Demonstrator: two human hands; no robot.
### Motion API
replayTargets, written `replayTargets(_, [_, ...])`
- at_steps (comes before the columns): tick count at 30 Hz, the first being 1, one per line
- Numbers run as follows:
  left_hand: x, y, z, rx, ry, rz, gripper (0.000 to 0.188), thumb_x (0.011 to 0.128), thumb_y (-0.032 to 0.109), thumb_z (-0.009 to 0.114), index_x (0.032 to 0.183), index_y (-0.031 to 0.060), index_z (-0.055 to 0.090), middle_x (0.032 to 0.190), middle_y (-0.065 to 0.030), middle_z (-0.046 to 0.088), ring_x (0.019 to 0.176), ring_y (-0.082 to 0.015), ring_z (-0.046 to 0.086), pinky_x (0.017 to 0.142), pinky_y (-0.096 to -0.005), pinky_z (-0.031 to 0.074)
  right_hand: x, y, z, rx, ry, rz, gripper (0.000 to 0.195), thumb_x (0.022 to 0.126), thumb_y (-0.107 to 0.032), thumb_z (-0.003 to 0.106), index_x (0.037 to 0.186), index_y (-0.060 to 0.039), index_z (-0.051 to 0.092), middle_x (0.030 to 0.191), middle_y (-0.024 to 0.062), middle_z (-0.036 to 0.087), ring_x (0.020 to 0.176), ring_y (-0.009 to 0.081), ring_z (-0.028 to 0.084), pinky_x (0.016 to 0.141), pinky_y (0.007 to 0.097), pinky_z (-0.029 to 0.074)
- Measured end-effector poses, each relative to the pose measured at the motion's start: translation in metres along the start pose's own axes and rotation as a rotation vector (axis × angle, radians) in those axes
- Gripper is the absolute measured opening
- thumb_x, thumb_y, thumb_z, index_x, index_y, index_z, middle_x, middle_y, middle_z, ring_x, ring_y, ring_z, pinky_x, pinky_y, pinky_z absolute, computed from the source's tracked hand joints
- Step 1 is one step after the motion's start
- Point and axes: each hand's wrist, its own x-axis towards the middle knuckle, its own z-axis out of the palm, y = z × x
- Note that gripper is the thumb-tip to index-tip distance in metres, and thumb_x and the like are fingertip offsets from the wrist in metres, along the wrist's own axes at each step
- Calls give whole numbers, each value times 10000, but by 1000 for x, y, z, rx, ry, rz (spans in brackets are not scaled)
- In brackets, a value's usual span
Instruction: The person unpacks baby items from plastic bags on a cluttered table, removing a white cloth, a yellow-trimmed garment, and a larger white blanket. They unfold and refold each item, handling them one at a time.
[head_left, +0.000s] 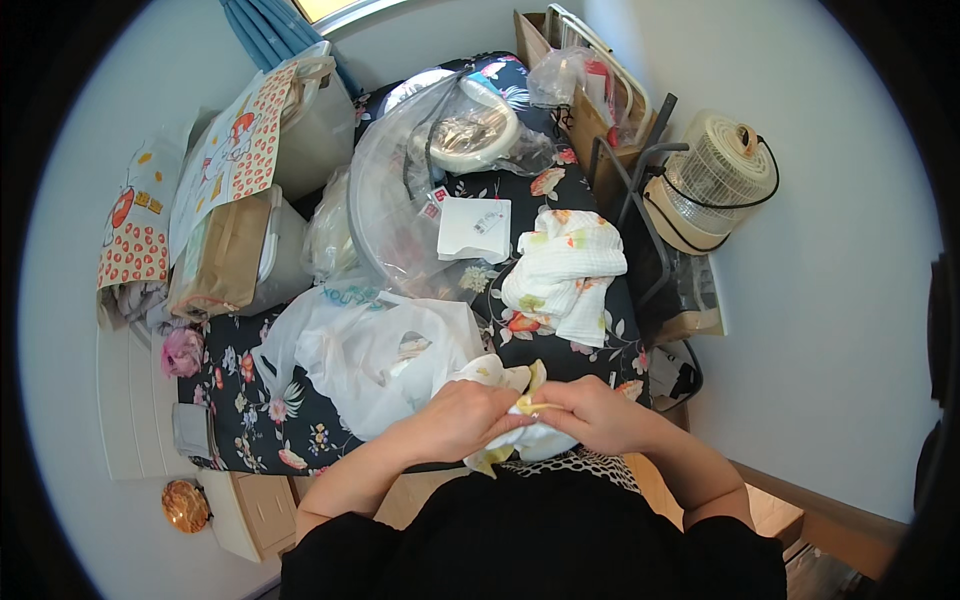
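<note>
Close in front of my body, a white cloth item with yellow edging (551, 441) is bunched between both hands. My left hand (469, 420) grips it from the left, and my right hand (596, 412) pinches the yellow edge beside it. The fingers hide much of the fabric, so its exact kind is unclear. Just beyond my left hand lies a crumpled white plastic bag (375, 352), which bears writing. A folded white muslin cloth with orange and green prints (566, 270) rests on the dark floral bedding (247, 375), beyond my right hand.
A clear zippered plastic case (386, 195) and a white card with tags (474, 225) lie farther back. Plastic storage bins (315, 142) with printed bags on top line the left. On the right stand a grey metal frame (637, 202) and a cream caged appliance (712, 180) near the wall.
</note>
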Motion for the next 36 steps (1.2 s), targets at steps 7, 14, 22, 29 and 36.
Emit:
replayTargets(7, [0,4,-3,-104,39,226,221,846,199,573,733,13,535,642,-125,547,594,-317,541,539,-371,418,1,11,-5,86,-26,-199,195,850,-140,508,741,13,558,617,112,542,519,163,491,505,312,387])
replayTargets(14, [-7,-2,-4,-235,421,414,104,787,93,606,862,21,616,652,-99,555,544,-269,530,493,-346,407,-11,38,-1,1085,458,-94,210,769,-176,541,671,6,505,697,103,581,636,143,556,585,256,448])
replayTargets(22, [0,-6,10,7,606,340,282,670,-44,577,934,51,602,786,-82,592,603,-250,583,506,-316,463,-5,4,1,87,146,-173,217,743,-37,683,833,-12,487,752,41,557,671,81,530,612,227,421])
replayTargets(29, [-8,-3,12,-594,511,87,171,762,-18,539,924,29,513,845,-85,578,655,-170,549,589,-263,433,10,13,20,-92,327,-138,160,814,-131,618,738,-24,527,644,121,545,509,264,532,486,309,417])
replayTargets(36, [-3,-2,7,-646,178,-204,177,864,182,579,840,16,520,707,-1,510,657,-52,440,574,-209,372,13,4,22,-325,329,-346,166,803,-134,617,717,-14,541,610,125,538,551,273,560,496,355,412])
